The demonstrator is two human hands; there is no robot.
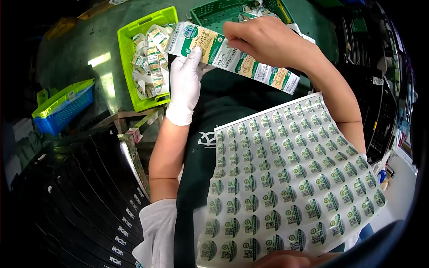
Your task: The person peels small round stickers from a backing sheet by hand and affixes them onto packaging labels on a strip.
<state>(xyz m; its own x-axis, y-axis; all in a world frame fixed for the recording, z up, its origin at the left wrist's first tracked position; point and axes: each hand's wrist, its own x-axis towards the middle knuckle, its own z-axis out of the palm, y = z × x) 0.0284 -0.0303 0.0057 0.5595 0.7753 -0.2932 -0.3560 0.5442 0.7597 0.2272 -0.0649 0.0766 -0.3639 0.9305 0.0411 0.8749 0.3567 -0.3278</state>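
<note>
My left hand [185,85], in a white glove, grips a strip of printed labels [246,67] near its left end, thumb on top. The strip slants down to the right and bears barcodes, green bands and the word ORGANIC. My bare right hand [261,40] is closed just over the strip's middle, with thumb and forefinger pinched. What lies in that pinch, if anything, is hidden. A large white sheet of round green stickers [286,174] with QR codes hangs in front of my dark apron [192,152], under my right forearm.
Beyond my left hand stands a lime-green basket [132,80] filled with label strips. A dark green crate [208,18] is at the top. Black stacked crates marked LOSCAM [85,196] fill the lower left. A blue basket [65,111] stands at left.
</note>
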